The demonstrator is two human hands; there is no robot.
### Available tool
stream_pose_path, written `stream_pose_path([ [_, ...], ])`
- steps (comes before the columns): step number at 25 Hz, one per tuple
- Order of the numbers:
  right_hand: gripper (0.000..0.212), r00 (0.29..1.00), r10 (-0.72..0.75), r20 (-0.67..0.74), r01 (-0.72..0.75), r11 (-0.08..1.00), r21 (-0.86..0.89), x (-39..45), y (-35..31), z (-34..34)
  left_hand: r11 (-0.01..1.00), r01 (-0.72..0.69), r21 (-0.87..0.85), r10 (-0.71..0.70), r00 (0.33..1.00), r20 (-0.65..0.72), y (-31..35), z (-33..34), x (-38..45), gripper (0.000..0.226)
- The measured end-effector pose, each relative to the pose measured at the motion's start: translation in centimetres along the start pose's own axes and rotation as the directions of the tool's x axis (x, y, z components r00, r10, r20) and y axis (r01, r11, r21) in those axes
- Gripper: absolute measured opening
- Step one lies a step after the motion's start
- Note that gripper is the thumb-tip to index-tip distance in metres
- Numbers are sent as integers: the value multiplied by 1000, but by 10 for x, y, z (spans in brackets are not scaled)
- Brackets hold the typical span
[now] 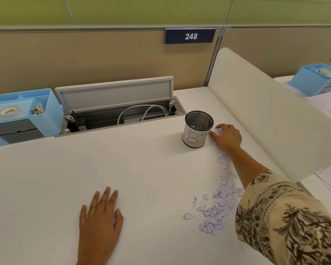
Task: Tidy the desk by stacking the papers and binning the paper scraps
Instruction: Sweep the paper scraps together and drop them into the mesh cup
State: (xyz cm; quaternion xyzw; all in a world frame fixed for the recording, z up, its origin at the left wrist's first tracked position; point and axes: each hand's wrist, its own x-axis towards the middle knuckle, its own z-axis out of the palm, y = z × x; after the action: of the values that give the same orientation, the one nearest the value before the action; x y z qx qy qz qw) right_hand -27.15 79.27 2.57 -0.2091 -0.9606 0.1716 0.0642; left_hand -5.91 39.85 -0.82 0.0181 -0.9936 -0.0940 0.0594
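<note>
A person's left hand [99, 215] lies flat on the white counter [65, 178] nearest the camera, its fingers [105, 196] straight, spread slightly and holding nothing. To the right of those fingers, well apart from them, a loose pile of torn white paper scraps [216, 211] sits on the counter beside a patterned cream and brown sleeve [287, 219]. A thinner trail of scraps runs from the pile away from the camera, along the bare forearm, up to the right hand [226, 137]. The right hand's fingers [216, 137] are curled around a small clump of white scraps, pressed down on the counter. Just left of those fingertips, touching or nearly touching them, stands a black mesh cup [198, 129] wrapped in white paper with handwritten letters, a few scraps showing inside it. Right of the hand rises a white divider panel [266, 111]. Farther back and left of the cup, an open cable tray [120, 113] in the counter holds white cables. At the far left stands a light blue desk organiser [21, 115] holding a roll of tape. On the partition behind hangs a blue sign [190, 36] reading 248.
</note>
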Motion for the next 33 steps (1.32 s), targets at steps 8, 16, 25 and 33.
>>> stream_pose_path([
  [8,22,985,-167,34,166,986,10,-69,5,-8,1000,-12,2,12,1000,10,-1,-1,-1,55],
  [16,49,983,-177,-45,183,944,276,-122,61,-61,1000,1,-21,0,1000,27,0,-3,-2,56],
  [25,113,968,-155,198,137,985,100,-138,136,-60,1000,-7,-24,7,1000,22,-1,-1,-2,57],
  [33,102,915,-327,236,255,923,289,-157,95,-52,1000,5,-9,-5,1000,7,0,-1,-2,58],
])
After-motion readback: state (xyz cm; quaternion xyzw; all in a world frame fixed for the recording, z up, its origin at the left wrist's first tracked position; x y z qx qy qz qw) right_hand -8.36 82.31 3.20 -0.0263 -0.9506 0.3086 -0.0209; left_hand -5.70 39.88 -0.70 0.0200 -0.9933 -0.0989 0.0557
